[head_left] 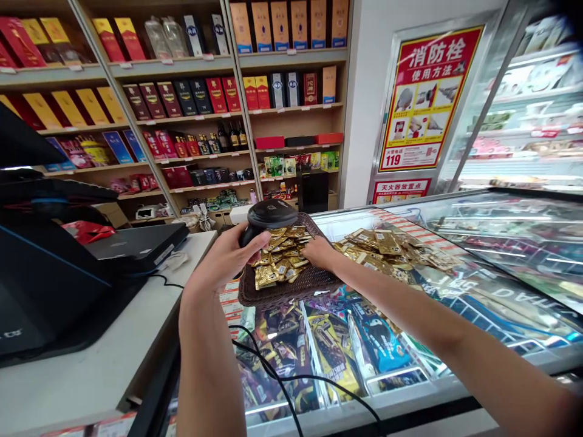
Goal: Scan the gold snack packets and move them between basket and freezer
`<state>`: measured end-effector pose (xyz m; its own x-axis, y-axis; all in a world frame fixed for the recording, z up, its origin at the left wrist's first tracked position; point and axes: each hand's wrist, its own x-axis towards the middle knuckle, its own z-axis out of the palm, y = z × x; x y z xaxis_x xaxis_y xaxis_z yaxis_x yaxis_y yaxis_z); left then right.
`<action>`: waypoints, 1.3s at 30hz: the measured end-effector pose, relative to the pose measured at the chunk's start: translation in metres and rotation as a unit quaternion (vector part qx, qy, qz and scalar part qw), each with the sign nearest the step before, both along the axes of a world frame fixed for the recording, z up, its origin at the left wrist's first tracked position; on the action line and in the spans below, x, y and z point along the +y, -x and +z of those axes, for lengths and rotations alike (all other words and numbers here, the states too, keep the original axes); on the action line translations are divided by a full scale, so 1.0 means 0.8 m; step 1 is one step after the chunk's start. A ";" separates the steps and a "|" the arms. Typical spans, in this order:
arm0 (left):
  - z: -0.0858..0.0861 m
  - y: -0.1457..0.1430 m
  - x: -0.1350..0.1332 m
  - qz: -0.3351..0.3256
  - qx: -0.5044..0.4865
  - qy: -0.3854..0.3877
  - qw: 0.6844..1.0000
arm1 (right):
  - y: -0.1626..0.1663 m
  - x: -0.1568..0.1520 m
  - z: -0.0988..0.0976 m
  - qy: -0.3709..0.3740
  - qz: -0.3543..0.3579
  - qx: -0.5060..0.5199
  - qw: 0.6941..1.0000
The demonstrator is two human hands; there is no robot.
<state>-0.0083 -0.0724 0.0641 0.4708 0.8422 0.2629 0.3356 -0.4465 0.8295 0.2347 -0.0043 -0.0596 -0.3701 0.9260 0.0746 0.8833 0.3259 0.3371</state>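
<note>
Gold foil packets fill a brown woven basket on the glass-topped freezer.
At the basket's nine o'clock, the left hand grasps a black barcode scanner; at three, the right hand meets the packets, grip unclear.

Gold packets (foil, apparently) lie jumbled in a brown basket, black scanner nearby.

Gold packets, illegible at this small size
</note>
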 end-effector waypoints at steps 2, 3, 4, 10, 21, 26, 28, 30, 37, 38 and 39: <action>0.001 -0.001 0.000 -0.001 -0.002 0.005 1.000 | -0.012 -0.006 0.007 -0.032 -0.045 0.049 0.997; 0.001 -0.002 0.000 0.000 -0.003 0.005 1.000 | -0.020 -0.010 0.011 -0.048 -0.066 0.092 0.992; 0.001 -0.002 0.000 0.000 -0.002 0.006 1.000 | -0.028 -0.016 0.015 -0.063 -0.077 0.145 0.984; 0.000 -0.012 0.003 -0.003 0.013 -0.001 1.000 | -0.069 -0.061 0.036 -0.080 -0.026 0.480 0.873; 0.000 -0.038 0.001 -0.014 0.067 0.000 0.998 | -0.092 -0.075 0.057 -0.143 -0.111 0.598 0.781; -0.001 -0.045 -0.001 -0.001 0.055 0.012 0.998 | -0.101 -0.081 0.063 -0.032 -0.164 0.712 0.682; -0.001 -0.048 -0.002 -0.005 0.055 0.018 0.998 | -0.101 -0.084 0.068 -0.016 -0.160 0.750 0.642; -0.001 -0.049 -0.003 -0.011 0.060 0.020 0.998 | -0.101 -0.087 0.074 -0.001 -0.146 0.775 0.615; -0.005 -0.048 0.002 -0.005 0.078 0.002 0.997 | -0.107 -0.096 0.084 0.030 -0.104 0.825 0.555; -0.005 -0.048 0.002 -0.002 0.080 -0.004 0.997 | -0.108 -0.096 0.083 0.030 -0.102 0.823 0.558; -0.006 -0.048 0.002 0.000 0.081 -0.010 0.997 | -0.109 -0.095 0.082 0.033 -0.099 0.821 0.561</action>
<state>0.0302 -0.0707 0.0596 0.5083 0.8374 0.2011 0.4637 -0.4629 0.7554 0.3218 -0.0806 0.0064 0.2581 0.9578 0.1265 0.0062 0.1293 -0.9916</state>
